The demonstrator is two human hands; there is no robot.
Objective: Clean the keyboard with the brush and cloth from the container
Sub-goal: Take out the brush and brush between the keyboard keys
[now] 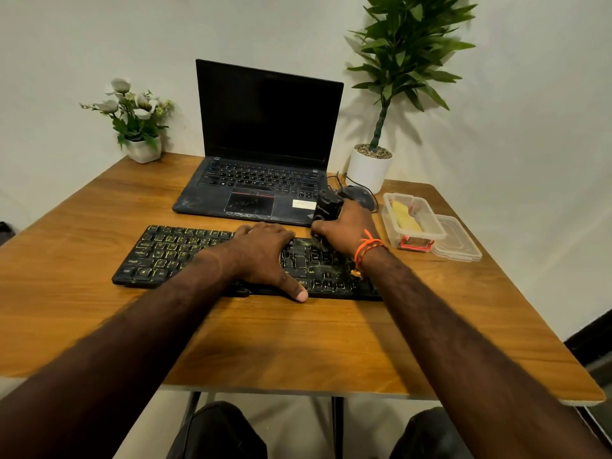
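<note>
A black keyboard [172, 253] with dusty, yellow-marked keys lies across the middle of the wooden table [298, 339]. My left hand [265, 256] rests flat on its centre, thumb at the front edge. My right hand [347, 231] grips a black brush [328, 210] upright, its lower end down on the keys at the keyboard's right part. A clear plastic container [412, 223] stands to the right of the keyboard with a yellow cloth [407, 217] inside.
An open black laptop [265, 144] sits behind the keyboard, a wired mouse [359, 195] beside it. The container's lid [458, 240] lies to its right near the table edge. A white potted plant [371, 170] and a small flower pot [142, 150] stand at the back.
</note>
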